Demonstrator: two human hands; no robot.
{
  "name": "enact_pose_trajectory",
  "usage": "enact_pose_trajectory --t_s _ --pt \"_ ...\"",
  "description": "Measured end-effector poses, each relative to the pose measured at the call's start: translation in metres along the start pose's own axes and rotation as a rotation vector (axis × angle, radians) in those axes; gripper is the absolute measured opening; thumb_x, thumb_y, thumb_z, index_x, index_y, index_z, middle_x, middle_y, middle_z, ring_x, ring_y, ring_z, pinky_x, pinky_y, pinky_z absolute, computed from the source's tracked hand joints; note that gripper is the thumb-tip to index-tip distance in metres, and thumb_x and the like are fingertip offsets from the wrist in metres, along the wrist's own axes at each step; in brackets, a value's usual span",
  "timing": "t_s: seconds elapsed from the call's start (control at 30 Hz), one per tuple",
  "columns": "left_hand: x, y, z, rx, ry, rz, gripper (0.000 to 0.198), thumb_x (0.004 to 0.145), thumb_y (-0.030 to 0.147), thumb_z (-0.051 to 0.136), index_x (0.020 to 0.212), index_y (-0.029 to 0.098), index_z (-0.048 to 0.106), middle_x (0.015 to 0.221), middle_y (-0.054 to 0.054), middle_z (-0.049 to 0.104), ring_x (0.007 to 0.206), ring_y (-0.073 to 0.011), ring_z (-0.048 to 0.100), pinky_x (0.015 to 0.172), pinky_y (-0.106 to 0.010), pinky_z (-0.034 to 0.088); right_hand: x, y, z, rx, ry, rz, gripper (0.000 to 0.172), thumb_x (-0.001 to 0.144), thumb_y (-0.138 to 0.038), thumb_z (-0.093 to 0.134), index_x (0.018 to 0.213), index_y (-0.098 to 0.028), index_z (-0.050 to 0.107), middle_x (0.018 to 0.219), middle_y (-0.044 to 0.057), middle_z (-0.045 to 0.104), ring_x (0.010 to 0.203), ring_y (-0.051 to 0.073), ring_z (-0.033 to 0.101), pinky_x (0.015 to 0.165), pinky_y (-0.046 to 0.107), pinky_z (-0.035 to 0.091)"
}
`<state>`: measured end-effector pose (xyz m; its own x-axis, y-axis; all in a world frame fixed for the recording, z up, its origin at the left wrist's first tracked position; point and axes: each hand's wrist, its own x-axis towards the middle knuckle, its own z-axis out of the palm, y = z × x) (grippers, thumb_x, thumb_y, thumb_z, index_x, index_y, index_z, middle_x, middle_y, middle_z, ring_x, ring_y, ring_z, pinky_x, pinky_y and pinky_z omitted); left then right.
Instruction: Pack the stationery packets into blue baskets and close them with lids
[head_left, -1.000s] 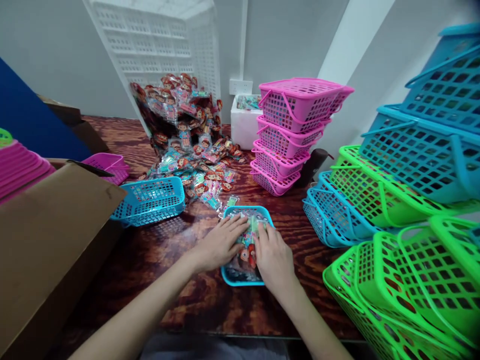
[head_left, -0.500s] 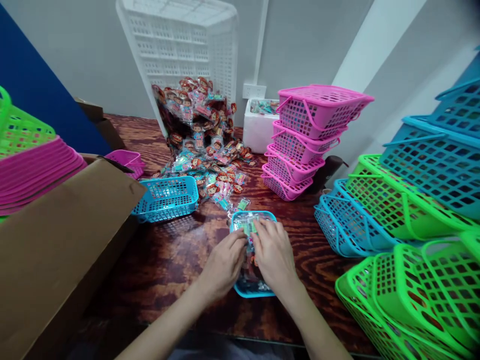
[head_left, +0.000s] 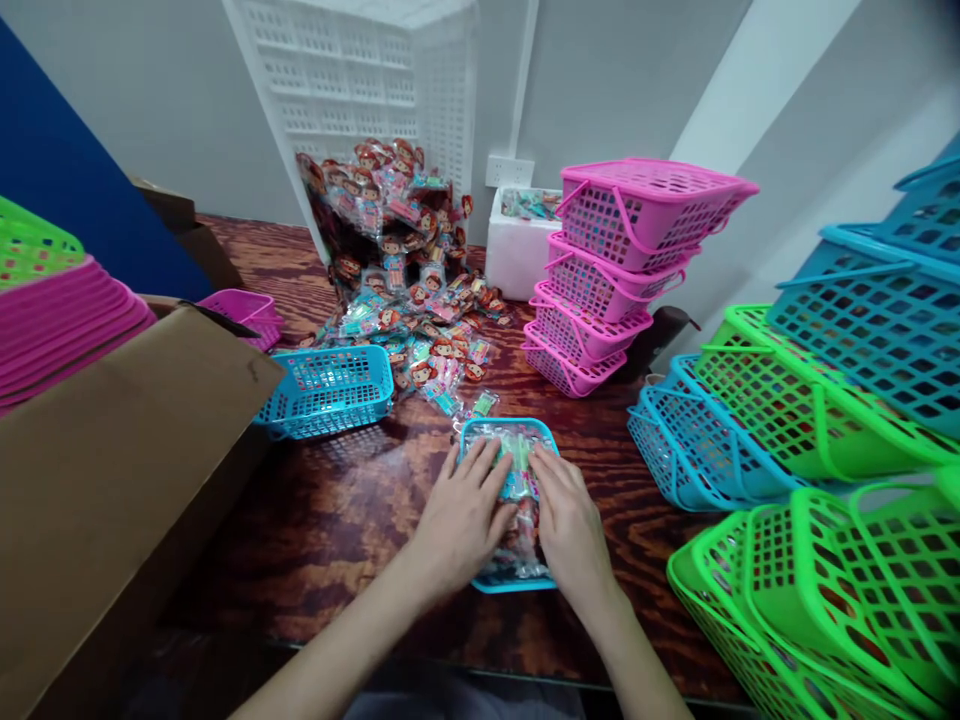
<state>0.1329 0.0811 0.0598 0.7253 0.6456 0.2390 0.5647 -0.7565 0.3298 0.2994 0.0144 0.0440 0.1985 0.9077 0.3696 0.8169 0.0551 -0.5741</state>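
Inside near blue basket: packets | left grip, right grip: spread atop | crate: heaped packs

Fingers touch, perhaps press, packets in a blue basket.

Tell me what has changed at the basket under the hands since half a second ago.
The left hand, curled before, has flattened, its fingers spread over the packets in the blue basket. The right hand has shifted slightly right, widening the gap between the fingertips. The basket, the loose heap and the pink stack stayed put.
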Motion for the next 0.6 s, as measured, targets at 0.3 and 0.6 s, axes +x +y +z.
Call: enact_pose_trajectory --t_s 0.3,0.6 --pt "0.006 0.034 0.02 0.247 -0.083 -0.094 0.059 0.091 0.02 0.041 0.144 -0.006 0.036 0.153 -0.031 0.029 0.145 -0.0391 0.022 0.116 -0.055 0.027 0.003 0.002 0.032 0.094 0.032 0.131 0.053 0.093 -0.017 0.03 0.143 -0.015 0.048 0.15 0.014 0.043 0.141 0.024 0.036 0.117 0.051 0.032" --pt "0.004 0.029 0.013 0.282 -0.085 0.014 0.062 0.096 0.03 0.037 0.144 -0.009 0.034 0.151 -0.03 0.035 0.145 -0.0377 0.025 0.119 -0.052 0.022 -0.001 0.017 0.024 0.223 -0.074 0.164 0.052 0.096 -0.03 0.032 0.143 -0.018 0.049 0.153 0.011 0.041 0.143 0.022 0.035 0.12 0.046 0.026"
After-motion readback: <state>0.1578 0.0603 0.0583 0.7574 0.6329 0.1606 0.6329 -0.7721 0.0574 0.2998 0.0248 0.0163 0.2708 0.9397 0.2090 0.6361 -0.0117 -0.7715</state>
